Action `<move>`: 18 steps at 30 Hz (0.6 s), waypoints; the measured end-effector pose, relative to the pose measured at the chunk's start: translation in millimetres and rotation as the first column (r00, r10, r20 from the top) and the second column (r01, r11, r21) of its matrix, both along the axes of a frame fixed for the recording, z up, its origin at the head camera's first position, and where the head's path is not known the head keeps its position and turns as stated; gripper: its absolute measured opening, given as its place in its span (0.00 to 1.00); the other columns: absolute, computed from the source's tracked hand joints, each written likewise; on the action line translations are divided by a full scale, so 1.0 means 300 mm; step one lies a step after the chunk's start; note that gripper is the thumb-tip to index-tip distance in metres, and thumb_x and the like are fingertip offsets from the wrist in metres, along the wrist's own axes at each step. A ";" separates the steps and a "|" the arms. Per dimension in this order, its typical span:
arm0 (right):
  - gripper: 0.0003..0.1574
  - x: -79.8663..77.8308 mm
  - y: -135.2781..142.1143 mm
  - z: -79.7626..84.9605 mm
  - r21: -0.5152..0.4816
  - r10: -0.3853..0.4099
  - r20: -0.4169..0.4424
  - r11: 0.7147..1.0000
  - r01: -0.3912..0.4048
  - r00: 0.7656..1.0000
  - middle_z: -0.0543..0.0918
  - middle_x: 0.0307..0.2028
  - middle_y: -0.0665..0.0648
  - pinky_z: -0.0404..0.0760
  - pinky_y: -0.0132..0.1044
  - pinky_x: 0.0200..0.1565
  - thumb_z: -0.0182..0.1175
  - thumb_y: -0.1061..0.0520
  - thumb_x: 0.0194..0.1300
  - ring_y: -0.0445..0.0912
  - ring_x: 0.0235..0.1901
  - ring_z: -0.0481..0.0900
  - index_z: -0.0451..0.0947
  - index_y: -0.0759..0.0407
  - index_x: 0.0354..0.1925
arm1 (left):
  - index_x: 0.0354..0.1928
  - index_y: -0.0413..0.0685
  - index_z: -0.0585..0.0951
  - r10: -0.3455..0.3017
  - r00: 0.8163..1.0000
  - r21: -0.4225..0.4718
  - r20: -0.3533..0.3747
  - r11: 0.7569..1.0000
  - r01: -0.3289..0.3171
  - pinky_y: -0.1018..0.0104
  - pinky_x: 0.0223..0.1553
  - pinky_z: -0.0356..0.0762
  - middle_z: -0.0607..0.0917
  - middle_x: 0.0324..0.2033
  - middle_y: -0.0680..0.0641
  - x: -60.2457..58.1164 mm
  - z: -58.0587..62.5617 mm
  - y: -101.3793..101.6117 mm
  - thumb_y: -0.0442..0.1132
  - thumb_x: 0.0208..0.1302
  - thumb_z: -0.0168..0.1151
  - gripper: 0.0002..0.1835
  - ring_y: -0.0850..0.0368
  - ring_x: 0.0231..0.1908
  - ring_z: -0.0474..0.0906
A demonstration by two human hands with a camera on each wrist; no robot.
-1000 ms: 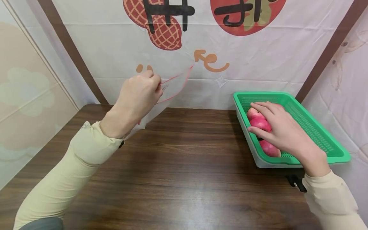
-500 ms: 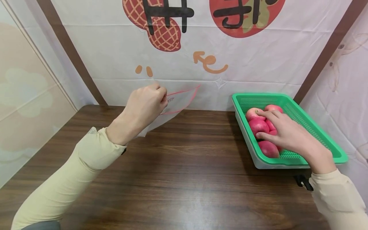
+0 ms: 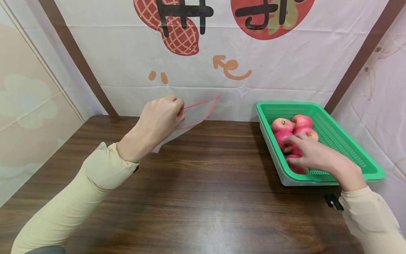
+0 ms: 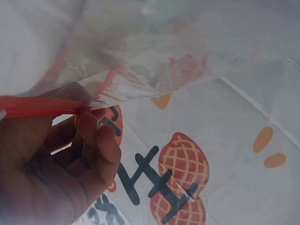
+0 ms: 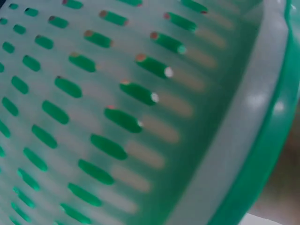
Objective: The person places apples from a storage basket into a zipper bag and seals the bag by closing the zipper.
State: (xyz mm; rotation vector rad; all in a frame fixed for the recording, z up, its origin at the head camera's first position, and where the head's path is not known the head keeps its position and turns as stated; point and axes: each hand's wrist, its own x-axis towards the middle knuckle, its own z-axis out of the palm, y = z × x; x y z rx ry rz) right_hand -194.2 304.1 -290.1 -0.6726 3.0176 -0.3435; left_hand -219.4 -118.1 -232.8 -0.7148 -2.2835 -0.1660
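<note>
Pinching left hand [image 3: 163, 114]: we see thumb and fingertips clamped on the red edge of a clear plastic bag [image 3: 200, 113], held over the far part of the wooden table [image 3: 203, 197].
Right hand [image 3: 318, 153]: thumb and forefinger apart, low over the apples [image 3: 282, 125]; whether they touch fruit, we cannot tell.
Apples: pinkish red, clustered along the left side of a green basket [image 3: 288, 103].
Basket: on the table, to our right.
Backdrop: white sheet [image 3: 190, 70], printed with peanuts [image 3: 181, 35].

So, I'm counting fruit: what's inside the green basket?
At least five apples show in the green basket, toward its left. The right hand hides part of them; anything under it can't be seen.
</note>
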 end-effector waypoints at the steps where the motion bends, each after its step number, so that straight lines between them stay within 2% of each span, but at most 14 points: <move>1: 0.25 0.000 0.002 -0.004 -0.001 -0.003 0.015 1.000 0.003 1.000 0.77 0.44 0.59 0.77 0.44 0.40 0.70 0.52 0.56 0.50 0.45 0.72 0.77 0.57 0.50 | 0.19 0.40 0.74 -0.001 1.000 0.000 0.001 1.000 0.001 0.58 0.16 0.69 0.71 0.17 0.45 0.000 -0.001 0.000 0.24 0.53 0.56 0.09 0.51 0.14 0.68; 4: 0.23 -0.001 0.008 -0.013 0.006 -0.010 0.043 1.000 0.010 0.999 0.78 0.45 0.59 0.76 0.43 0.40 0.71 0.51 0.56 0.50 0.44 0.73 0.78 0.57 0.48 | 0.19 0.40 0.73 -0.002 1.000 0.006 0.004 1.000 0.002 0.59 0.16 0.68 0.70 0.16 0.46 0.000 -0.008 0.001 0.25 0.53 0.55 0.09 0.52 0.14 0.66; 8: 0.24 -0.004 0.015 -0.021 0.016 0.012 0.074 1.000 -0.013 0.997 0.82 0.45 0.57 0.77 0.44 0.42 0.70 0.53 0.56 0.49 0.45 0.75 0.78 0.60 0.49 | 0.20 0.40 0.75 0.005 1.000 0.018 0.024 1.000 -0.006 0.58 0.16 0.69 0.71 0.17 0.46 0.002 -0.014 0.000 0.26 0.55 0.54 0.08 0.51 0.15 0.67; 13: 0.28 -0.013 0.021 -0.027 0.026 0.038 0.152 0.999 -0.043 0.988 0.81 0.46 0.57 0.78 0.42 0.40 0.68 0.55 0.55 0.51 0.46 0.73 0.76 0.64 0.53 | 0.25 0.39 0.79 0.001 0.996 0.042 0.087 0.999 -0.004 0.56 0.19 0.73 0.76 0.19 0.46 0.005 -0.016 -0.003 0.27 0.56 0.56 0.06 0.50 0.17 0.72; 18: 0.34 -0.012 0.023 -0.034 0.047 0.009 0.195 0.999 -0.019 0.981 0.79 0.47 0.58 0.78 0.40 0.38 0.70 0.53 0.51 0.54 0.48 0.71 0.75 0.64 0.56 | 0.25 0.40 0.79 -0.026 0.988 0.085 0.152 0.996 0.013 0.58 0.21 0.71 0.77 0.19 0.46 0.001 -0.017 -0.001 0.28 0.54 0.56 0.05 0.51 0.18 0.72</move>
